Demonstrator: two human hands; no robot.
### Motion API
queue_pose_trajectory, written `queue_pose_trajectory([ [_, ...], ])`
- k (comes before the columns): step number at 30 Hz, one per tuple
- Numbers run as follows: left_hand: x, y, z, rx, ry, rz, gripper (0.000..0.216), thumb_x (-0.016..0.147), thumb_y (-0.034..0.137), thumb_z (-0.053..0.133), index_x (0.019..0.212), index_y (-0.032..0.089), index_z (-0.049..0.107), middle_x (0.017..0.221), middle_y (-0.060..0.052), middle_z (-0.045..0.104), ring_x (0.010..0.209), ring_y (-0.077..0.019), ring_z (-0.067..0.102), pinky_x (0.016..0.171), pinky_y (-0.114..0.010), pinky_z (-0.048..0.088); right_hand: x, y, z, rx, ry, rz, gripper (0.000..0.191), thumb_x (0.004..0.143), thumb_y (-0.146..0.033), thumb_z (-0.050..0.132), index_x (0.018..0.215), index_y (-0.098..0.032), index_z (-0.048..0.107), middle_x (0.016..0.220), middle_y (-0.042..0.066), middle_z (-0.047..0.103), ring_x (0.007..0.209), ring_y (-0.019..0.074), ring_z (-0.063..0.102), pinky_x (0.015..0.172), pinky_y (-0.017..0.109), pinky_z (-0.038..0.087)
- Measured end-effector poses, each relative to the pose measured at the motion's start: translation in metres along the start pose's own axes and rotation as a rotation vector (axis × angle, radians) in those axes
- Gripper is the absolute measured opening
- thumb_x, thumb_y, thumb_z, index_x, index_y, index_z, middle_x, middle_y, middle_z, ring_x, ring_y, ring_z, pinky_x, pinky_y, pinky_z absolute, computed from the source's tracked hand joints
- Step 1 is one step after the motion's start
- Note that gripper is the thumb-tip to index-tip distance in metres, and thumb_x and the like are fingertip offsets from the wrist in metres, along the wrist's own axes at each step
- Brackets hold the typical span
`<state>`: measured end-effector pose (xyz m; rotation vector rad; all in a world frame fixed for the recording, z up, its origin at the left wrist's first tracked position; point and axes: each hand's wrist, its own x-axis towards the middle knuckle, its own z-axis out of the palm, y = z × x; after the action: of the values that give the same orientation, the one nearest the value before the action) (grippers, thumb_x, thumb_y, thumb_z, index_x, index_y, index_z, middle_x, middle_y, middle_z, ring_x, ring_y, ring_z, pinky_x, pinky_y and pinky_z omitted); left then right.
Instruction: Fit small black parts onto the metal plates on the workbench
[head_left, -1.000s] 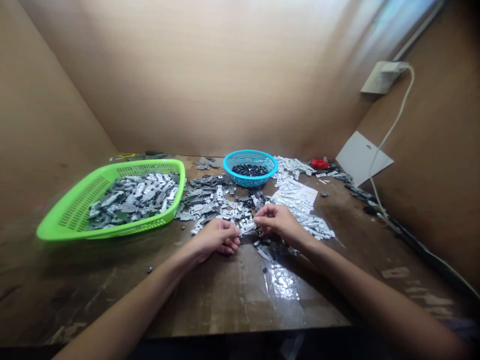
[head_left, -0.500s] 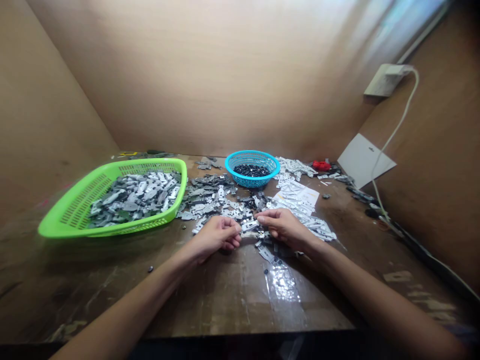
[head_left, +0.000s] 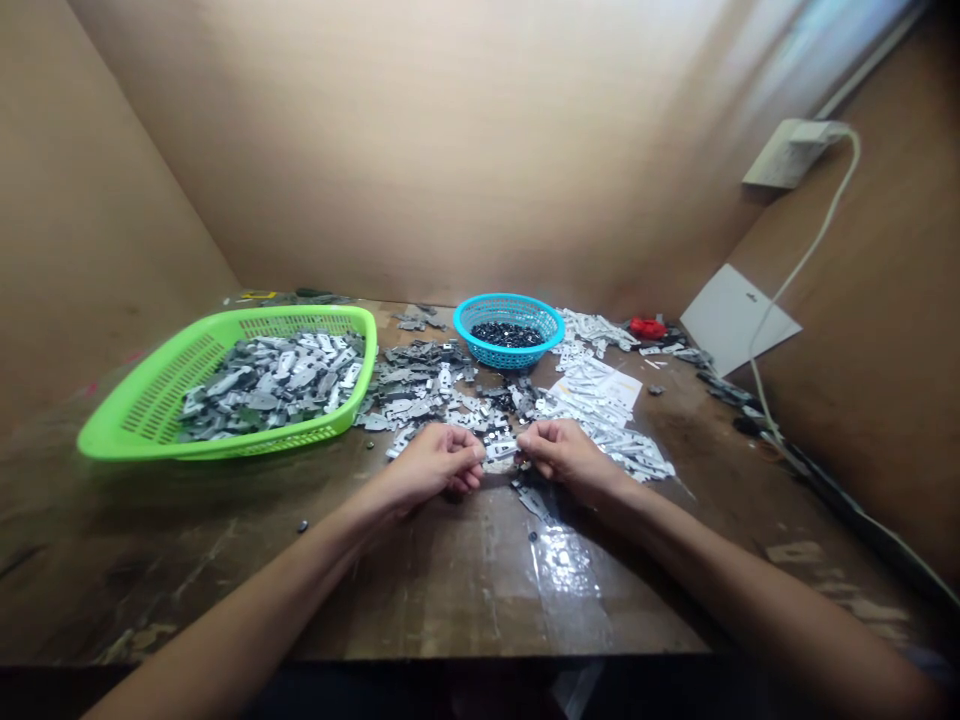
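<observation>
A small silver-white metal plate (head_left: 501, 449) bridges the gap between my two hands at the middle of the table. My left hand (head_left: 446, 460) is closed, thumb and fingertips pinched at the plate's left end. At its right end, the curled fingers of my right hand (head_left: 561, 455) grip it. Similar flat plates (head_left: 420, 385) lie heaped just beyond my hands, dull grey ones to the left. Brighter plates (head_left: 600, 405) spread to the right. Small dark pieces (head_left: 517, 397) are scattered between these heaps. A few plates (head_left: 534, 500) lie below my right hand.
A green basket (head_left: 360, 400) full of plates stands at the left. At the back centre, a blue basket (head_left: 555, 335) holds small dark parts. Toward the right are a red object (head_left: 647, 328), a white card (head_left: 739, 315) and a hanging cable (head_left: 806, 250). Walls enclose the table.
The fingers of my right hand have curled in more around the plate's right end. My left hand stays almost in place. The whole view has shifted slightly.
</observation>
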<state>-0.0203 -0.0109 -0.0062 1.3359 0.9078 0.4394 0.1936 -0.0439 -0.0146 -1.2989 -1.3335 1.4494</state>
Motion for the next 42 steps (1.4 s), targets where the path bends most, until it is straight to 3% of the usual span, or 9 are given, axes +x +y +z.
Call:
queue_pose_trajectory([
  [6,0.000,0.003,0.002,-0.016,0.108,0.034,0.039,0.071,0.048,0.059,0.089,0.015,0.052,0.072,-0.005,0.061,0.060,-0.0126,0.059,0.054,-0.024,0.047,-0.003,-0.006,0.009,-0.067,0.047,-0.064,0.034,0.076,-0.046,0.056,0.073,-0.012,0.059,0.044,-0.003,0.047,0.037,0.0048,0.033,0.038,0.018,0.019],
  [11,-0.003,0.007,0.003,-0.037,-0.051,0.064,0.039,0.073,0.047,0.058,0.090,0.012,0.058,0.083,-0.010,0.063,0.074,-0.0155,0.061,0.065,-0.026,0.048,-0.007,-0.012,0.014,-0.077,-0.002,-0.094,0.032,0.074,-0.044,0.059,0.070,-0.012,0.059,0.046,-0.002,0.049,0.039,0.0062,0.041,0.040,0.018,0.024],
  [20,-0.010,0.012,0.010,-0.012,-0.112,0.121,0.032,0.074,0.041,0.060,0.083,0.010,0.060,0.074,-0.009,0.062,0.063,-0.0127,0.058,0.058,-0.023,0.045,-0.012,-0.012,0.018,-0.061,-0.058,-0.165,0.030,0.076,-0.042,0.058,0.069,-0.013,0.057,0.049,-0.003,0.048,0.041,0.0063,0.042,0.042,0.018,0.029],
  [24,-0.005,0.017,-0.004,-0.163,0.053,0.153,0.027,0.074,0.037,0.062,0.079,0.010,0.059,0.073,-0.007,0.061,0.062,-0.0112,0.058,0.055,-0.019,0.045,-0.006,-0.017,0.008,-0.226,0.039,-0.213,0.033,0.081,-0.044,0.049,0.079,-0.014,0.061,0.062,0.001,0.059,0.050,0.0113,0.055,0.047,0.021,0.038],
  [28,-0.007,0.032,-0.037,-0.677,0.429,0.451,0.033,0.080,0.039,0.053,0.100,0.012,0.056,0.087,-0.007,0.062,0.074,-0.0101,0.059,0.069,-0.022,0.048,0.001,-0.021,-0.016,-0.443,0.297,-0.338,0.032,0.083,-0.041,0.047,0.095,-0.016,0.062,0.069,0.003,0.062,0.057,0.0132,0.059,0.054,0.023,0.042],
  [31,-0.009,0.038,-0.051,-0.838,0.446,0.490,0.052,0.082,0.052,0.042,0.110,0.010,0.052,0.103,-0.014,0.059,0.087,-0.0156,0.060,0.075,-0.027,0.049,0.011,-0.019,-0.031,-0.554,0.362,-0.361,0.033,0.085,-0.039,0.044,0.099,-0.016,0.062,0.071,0.004,0.064,0.061,0.0149,0.059,0.057,0.025,0.044],
  [36,-0.006,0.028,-0.033,-0.657,0.317,0.347,0.050,0.082,0.049,0.044,0.115,0.013,0.049,0.089,-0.011,0.062,0.073,-0.0145,0.061,0.065,-0.026,0.050,0.047,-0.018,-0.023,-0.937,0.271,-0.504,0.024,0.084,-0.030,0.046,0.098,-0.020,0.064,0.097,0.005,0.064,0.088,0.0178,0.057,0.080,0.029,0.041],
  [39,-0.004,0.025,-0.022,-0.484,0.309,0.299,0.043,0.081,0.044,0.049,0.112,0.014,0.052,0.082,-0.009,0.062,0.067,-0.0133,0.060,0.061,-0.024,0.049,0.072,-0.019,-0.011,-1.167,0.233,-0.496,0.027,0.085,-0.028,0.045,0.103,-0.018,0.063,0.100,0.008,0.062,0.095,0.0206,0.052,0.084,0.031,0.037],
  [42,-0.004,0.026,-0.019,-0.389,0.302,0.245,0.038,0.080,0.040,0.052,0.108,0.015,0.053,0.079,-0.007,0.062,0.065,-0.0120,0.059,0.059,-0.022,0.048,0.086,-0.019,-0.004,-1.251,0.201,-0.463,0.023,0.083,-0.028,0.048,0.093,-0.018,0.066,0.095,0.010,0.062,0.092,0.0220,0.051,0.082,0.032,0.036],
])
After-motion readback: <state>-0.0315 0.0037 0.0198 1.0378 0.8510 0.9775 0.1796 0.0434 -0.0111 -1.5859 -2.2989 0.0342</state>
